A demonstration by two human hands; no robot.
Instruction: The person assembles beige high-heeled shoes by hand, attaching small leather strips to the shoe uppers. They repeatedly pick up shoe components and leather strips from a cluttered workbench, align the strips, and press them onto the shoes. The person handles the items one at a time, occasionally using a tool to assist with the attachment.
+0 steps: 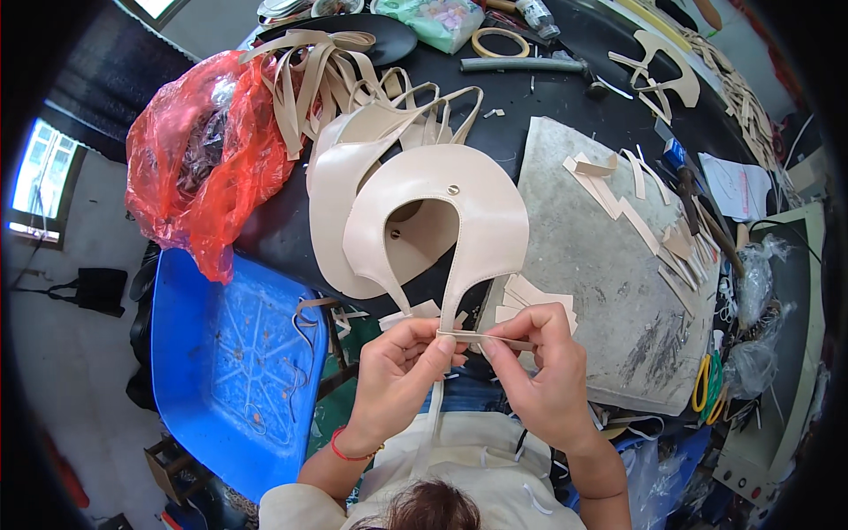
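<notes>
A cream leather bag piece (490,212) with a curved opening and a round metal snap lies in front of me, its two arms pointing toward my body. My left hand (397,375) pinches the long strap (448,305) that runs down from its right arm. A narrow beige strip (471,336) crosses this strap at my left thumb. My right hand (543,375) grips the strip's other end between thumb and fingers. Below my left hand the strap hangs down over my cream top. Part of the strip is hidden by the fingers.
More cream bags (331,203) and looped straps (309,75) lie behind, beside a red plastic bag (208,159). A blue tub (177,353) stands at left. On the right, a grey board (609,300) bears leather offcuts; scissors (700,382) lie near its edge.
</notes>
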